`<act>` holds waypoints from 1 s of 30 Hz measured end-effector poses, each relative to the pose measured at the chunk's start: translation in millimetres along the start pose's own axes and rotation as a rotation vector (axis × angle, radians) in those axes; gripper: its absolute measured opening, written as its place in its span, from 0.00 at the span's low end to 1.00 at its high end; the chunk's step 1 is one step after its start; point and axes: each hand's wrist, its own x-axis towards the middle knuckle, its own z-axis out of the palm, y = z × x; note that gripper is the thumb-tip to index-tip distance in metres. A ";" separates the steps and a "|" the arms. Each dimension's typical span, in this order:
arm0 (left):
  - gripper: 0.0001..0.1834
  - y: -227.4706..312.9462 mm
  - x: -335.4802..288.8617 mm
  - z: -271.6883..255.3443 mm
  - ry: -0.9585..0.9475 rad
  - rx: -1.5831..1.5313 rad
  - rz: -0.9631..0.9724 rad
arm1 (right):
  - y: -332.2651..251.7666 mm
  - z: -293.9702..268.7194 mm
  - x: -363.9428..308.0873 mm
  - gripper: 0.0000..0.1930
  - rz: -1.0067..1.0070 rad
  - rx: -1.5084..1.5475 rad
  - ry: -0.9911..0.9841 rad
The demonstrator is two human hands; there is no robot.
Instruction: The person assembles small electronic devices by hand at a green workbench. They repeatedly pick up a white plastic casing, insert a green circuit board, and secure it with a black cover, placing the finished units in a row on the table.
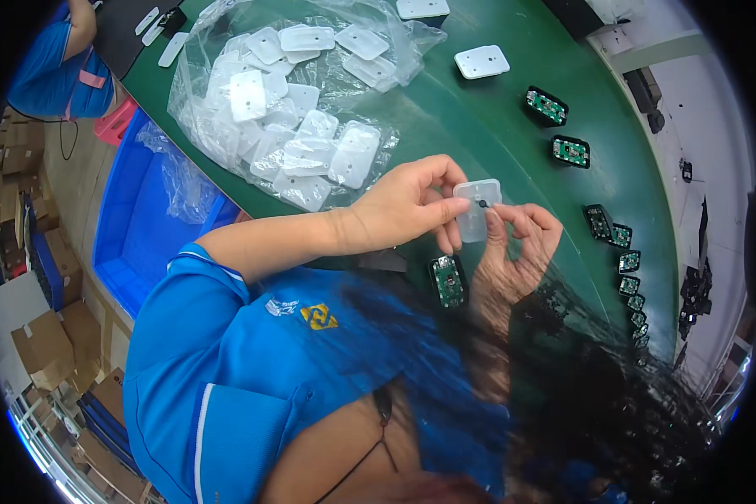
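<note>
My left hand (407, 202) grips a translucent white plastic cover (475, 227) by its left edge, thumb on top, above the green table. On the cover's face sits a small round black part (482, 203). My right hand (517, 256) is closed in a pinch at that part, its fingertips against the cover's right side. Whether the black part is loose or seated in a hole, I cannot tell. Just below the hands, a green circuit board in a black housing (448, 281) lies on the table. Loose dark hair partly hides my right wrist and forearm.
A clear plastic bag (200, 113) spreads over the green table (445, 113) with several white covers in it. Black housings with circuit boards (571, 151) line the right side. Another white cover (481, 62) rests farther back. A blue bin (130, 244) stands left, near another person's blue sleeve (38, 67).
</note>
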 end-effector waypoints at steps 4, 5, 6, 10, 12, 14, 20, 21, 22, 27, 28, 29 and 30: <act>0.09 -0.6 -1.0 4.2 0.017 -0.050 0.031 | 9.4 7.2 0.8 0.06 -0.206 -0.173 0.078; 0.10 -2.4 -1.6 3.6 0.031 -0.045 0.042 | 9.8 8.4 0.9 0.06 -0.207 -0.176 0.075; 0.10 -4.6 -1.0 4.0 0.033 -0.038 0.046 | 8.4 7.9 -0.7 0.06 -0.199 -0.194 0.076; 0.10 -11.3 -0.8 4.5 0.020 0.023 0.088 | 6.5 7.7 -2.5 0.07 -0.173 -0.159 0.081; 0.10 -11.6 -0.3 5.9 0.011 0.021 0.111 | 5.9 7.0 -7.2 0.08 -0.205 -0.196 0.100; 0.10 -12.4 2.2 10.4 0.010 -0.033 0.120 | -0.4 7.6 -11.1 0.08 -0.166 -0.147 0.101; 0.08 -17.6 -4.2 16.5 0.020 0.048 0.250 | -1.1 22.6 -16.6 0.06 0.167 0.337 0.121; 0.08 -17.6 -3.9 17.3 0.010 0.063 0.274 | -0.4 24.8 -18.3 0.06 0.208 0.453 0.170; 0.08 -22.3 -2.6 15.7 0.027 0.170 0.281 | -1.2 21.8 -18.8 0.06 0.206 0.408 0.153; 0.08 -17.6 -5.4 11.1 0.053 0.548 0.527 | -2.4 23.4 -24.7 0.06 0.222 0.437 0.140; 0.07 -17.8 -4.5 11.3 0.056 0.560 0.536 | -2.5 24.0 -26.7 0.06 0.241 0.434 0.142; 0.07 -18.2 -3.6 11.6 0.058 0.570 0.545 | -2.3 23.8 -28.1 0.06 0.261 0.431 0.146; 0.07 -19.6 -4.2 10.7 0.072 0.537 0.520 | -1.9 23.3 -27.5 0.05 0.228 0.415 0.119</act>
